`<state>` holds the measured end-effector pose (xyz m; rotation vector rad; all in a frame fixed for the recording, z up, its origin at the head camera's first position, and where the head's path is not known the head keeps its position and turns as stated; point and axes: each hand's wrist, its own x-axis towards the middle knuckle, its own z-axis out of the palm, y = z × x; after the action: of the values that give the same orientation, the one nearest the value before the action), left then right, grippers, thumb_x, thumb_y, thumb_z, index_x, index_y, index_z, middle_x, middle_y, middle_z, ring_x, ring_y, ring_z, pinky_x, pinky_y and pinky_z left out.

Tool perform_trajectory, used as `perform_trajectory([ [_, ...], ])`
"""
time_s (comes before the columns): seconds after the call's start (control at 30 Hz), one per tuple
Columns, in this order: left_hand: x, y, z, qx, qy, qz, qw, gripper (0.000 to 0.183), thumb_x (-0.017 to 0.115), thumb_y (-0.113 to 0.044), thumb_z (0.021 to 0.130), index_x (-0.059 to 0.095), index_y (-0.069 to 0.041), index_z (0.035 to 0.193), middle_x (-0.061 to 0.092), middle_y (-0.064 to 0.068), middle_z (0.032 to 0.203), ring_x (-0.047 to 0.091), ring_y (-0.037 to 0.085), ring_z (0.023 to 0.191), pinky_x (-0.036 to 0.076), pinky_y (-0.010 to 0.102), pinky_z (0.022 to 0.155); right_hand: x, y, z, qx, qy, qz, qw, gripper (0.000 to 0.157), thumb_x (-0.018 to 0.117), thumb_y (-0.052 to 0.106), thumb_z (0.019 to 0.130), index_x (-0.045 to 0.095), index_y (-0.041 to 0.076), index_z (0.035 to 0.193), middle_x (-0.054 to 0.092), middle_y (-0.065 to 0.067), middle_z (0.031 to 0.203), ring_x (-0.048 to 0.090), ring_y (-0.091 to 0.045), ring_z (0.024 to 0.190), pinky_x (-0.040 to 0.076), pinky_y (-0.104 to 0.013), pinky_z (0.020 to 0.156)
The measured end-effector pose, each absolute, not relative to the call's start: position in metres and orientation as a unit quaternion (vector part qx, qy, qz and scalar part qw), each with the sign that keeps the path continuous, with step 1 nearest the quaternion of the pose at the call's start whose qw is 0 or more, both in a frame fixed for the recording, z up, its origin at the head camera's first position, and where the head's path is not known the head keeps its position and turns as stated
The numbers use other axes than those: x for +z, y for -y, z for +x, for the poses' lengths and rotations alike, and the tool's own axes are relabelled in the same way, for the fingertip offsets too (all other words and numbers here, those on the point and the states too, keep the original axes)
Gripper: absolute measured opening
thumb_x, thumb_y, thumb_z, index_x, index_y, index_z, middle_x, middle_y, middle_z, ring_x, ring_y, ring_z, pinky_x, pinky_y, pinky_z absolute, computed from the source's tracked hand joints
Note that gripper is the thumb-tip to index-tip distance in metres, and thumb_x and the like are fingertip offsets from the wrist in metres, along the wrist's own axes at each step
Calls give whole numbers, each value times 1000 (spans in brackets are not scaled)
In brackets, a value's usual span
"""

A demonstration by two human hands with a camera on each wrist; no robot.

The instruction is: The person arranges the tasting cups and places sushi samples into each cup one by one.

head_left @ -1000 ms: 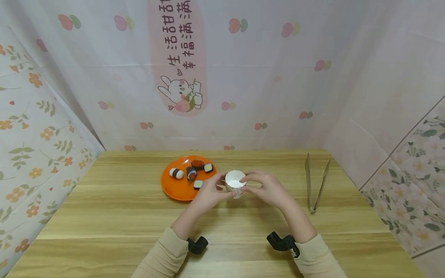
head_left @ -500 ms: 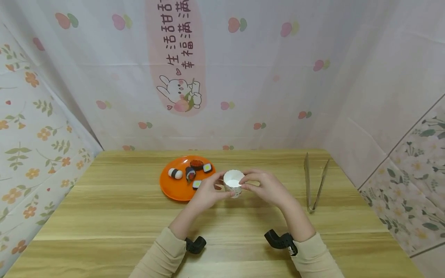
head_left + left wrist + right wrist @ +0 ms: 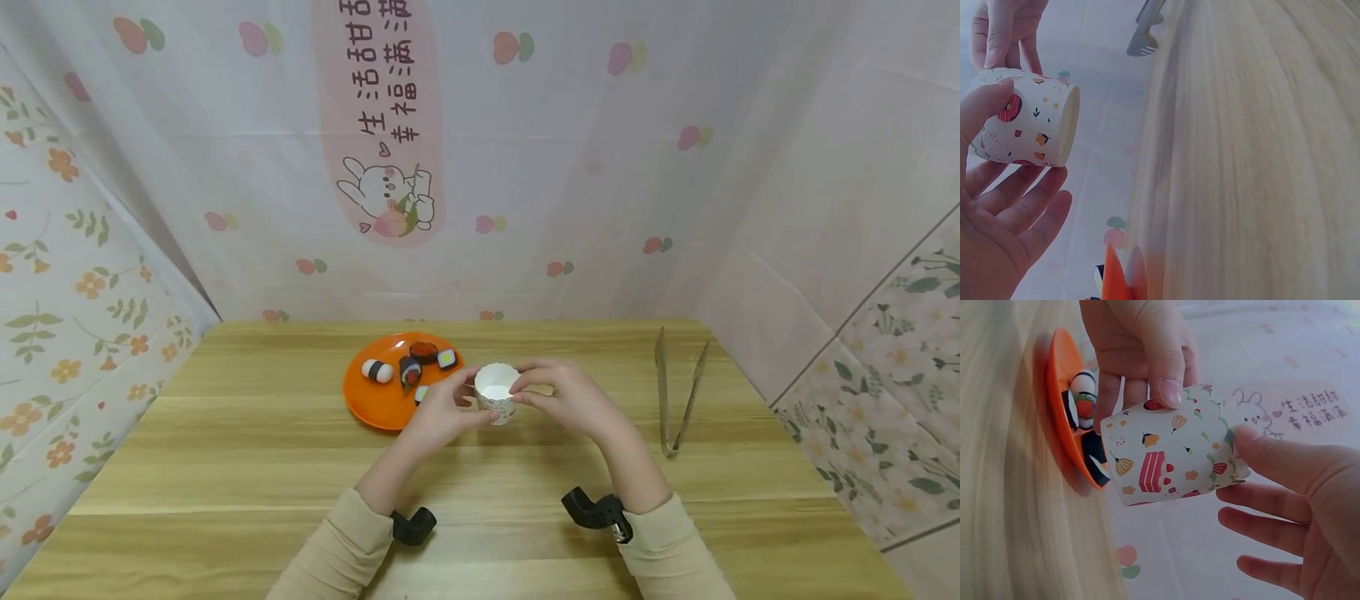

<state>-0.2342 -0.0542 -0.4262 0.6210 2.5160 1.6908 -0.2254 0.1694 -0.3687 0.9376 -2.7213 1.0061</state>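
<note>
Sushi pieces (image 3: pixel 423 353) on plate (image 3: pixel 375 405) at left, cup (image 3: pixel 495 395) between hands (image 3: pixel 566 400), tongs (image 3: pixel 663 396) at right

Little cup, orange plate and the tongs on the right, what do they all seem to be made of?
Cup: probably paper with a matte finish; thin wall, printed pattern, scalloped rim.
Orange plate: likely glossy plastic, judging by its even colour and bright highlight, though glazed ceramic is possible.
Tongs: apparently metal, given the grey sheen; which metal, I can't tell.
</note>
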Motion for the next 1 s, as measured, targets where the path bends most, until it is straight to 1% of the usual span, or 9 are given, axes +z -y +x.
perform_trajectory([
  [0.23,-426,56,-233,547,-814,194,26,68,81,-34,77,53,-12,135,60,0,114,59,21,95,52,36,80,-365,-167,-229,317,894,313,56,7,73,18,86,75,14,91,64,-11,119,58,-29,112,50,-45,89],
  [0.4,-427,58,-233,547,-814,192,27,68,80,-32,78,51,-11,136,60,1,115,59,22,95,52,38,81,-363,-166,-228,330,892,304,59,6,73,18,86,76,15,91,64,-7,119,58,-27,112,51,-43,87],
  [0.57,-428,59,-232,544,-815,195,29,68,80,-30,79,50,-8,136,60,3,118,59,22,96,52,39,82,-362,-168,-228,349,885,302,69,6,73,16,86,76,14,91,64,-8,117,59,-27,110,52,-43,85],
  [0.8,-430,59,-232,536,-821,192,30,67,80,-28,79,51,-9,136,60,3,119,58,20,96,51,39,82,-361,-171,-229,368,871,308,103,6,74,12,84,76,12,90,65,-8,116,61,-26,107,54,-40,81],
  [0.97,-431,60,-234,537,-820,195,30,63,80,-27,79,53,-11,134,60,3,117,58,20,96,51,39,83,-359,-175,-229,386,862,299,138,8,75,8,82,76,10,90,64,-10,117,60,-28,108,53,-43,85],
  [1.0,-432,60,-234,539,-819,196,31,63,80,-27,79,53,-10,134,60,3,117,58,21,96,51,39,83,-359,-176,-229,387,862,294,146,9,75,8,82,76,10,91,64,-10,118,60,-29,108,53,-43,84],
])
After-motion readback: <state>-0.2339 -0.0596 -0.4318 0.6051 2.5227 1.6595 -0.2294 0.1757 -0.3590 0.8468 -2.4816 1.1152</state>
